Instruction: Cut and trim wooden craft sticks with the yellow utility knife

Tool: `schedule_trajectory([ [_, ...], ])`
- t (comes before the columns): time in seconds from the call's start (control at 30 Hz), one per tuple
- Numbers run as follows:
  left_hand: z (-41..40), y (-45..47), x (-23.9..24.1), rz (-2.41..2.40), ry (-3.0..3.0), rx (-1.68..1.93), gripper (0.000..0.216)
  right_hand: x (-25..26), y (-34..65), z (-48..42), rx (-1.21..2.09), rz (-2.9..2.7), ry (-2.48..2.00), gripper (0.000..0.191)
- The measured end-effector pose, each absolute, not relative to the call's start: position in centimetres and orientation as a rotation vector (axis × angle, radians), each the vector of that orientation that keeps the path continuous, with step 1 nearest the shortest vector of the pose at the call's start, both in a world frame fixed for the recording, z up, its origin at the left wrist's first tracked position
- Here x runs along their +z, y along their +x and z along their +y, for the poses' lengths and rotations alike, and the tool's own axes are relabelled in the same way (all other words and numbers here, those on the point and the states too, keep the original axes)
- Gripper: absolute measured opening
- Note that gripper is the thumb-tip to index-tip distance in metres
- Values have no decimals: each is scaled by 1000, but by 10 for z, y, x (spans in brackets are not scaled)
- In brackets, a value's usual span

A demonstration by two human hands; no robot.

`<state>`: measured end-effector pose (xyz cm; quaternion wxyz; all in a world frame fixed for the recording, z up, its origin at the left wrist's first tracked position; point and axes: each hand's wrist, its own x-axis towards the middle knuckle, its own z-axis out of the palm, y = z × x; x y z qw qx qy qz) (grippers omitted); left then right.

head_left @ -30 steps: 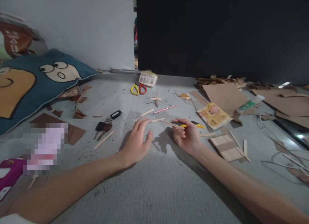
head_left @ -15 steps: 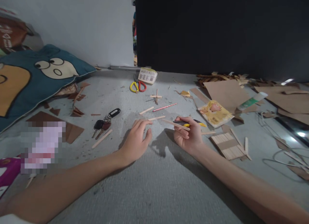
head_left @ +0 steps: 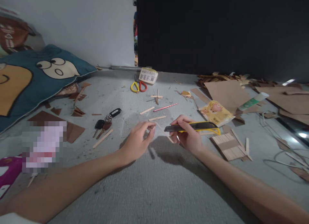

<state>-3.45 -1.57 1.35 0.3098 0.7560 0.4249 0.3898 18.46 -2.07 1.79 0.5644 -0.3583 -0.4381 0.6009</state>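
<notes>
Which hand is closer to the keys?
Left. The keys lie to the left of the left hand; the right hand, holding the yellow-and-black cutter, is farther away, to the right.

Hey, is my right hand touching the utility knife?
Touching. The head view shows it: your right hand grips the yellow and black utility knife, fingers over its handle.

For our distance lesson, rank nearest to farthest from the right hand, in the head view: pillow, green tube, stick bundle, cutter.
1. Cutter, gripped in the right hand.
2. Stick bundle, just right of the hand.
3. Green tube, farther right and back.
4. Pillow, far left.
</notes>
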Motion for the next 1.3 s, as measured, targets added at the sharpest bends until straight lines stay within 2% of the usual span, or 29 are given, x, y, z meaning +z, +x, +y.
schedule_trajectory([
  [0.13, -9, -33, 16, 981, 1668, 876, 40, 11, 184, -30, 1237, -1329, -861, 30],
  [0.33, 6, -34, 10, 838, 1386, 854, 47, 7, 184, -33, 1277, -1370, -847, 29],
  [0.43, 7, -35, 8, 790, 1347, 869, 47, 7, 181, -33, 1278, -1304, -819, 29],
  [0.6, 4, -34, 8, 845, 1350, 1037, 42, 6, 181, -38, 1047, -1231, -772, 26],
  [0.73, 1, -34, 7, 851, 1384, 1092, 36, 3, 184, -40, 1038, -1294, -781, 24],
  [1.0, 1, -41, 14, 934, 1996, 839, 29, 1, 187, -34, 952, -1294, -855, 29],
  [1.2, 10, -43, 11, 1127, 2483, 631, 20, 3, 199, -32, 903, -1583, -1069, 30],
  [1.3, -3, -37, 13, 1359, 2664, 633, 34, 2, 202, -32, 888, -1631, -1098, 30],
])
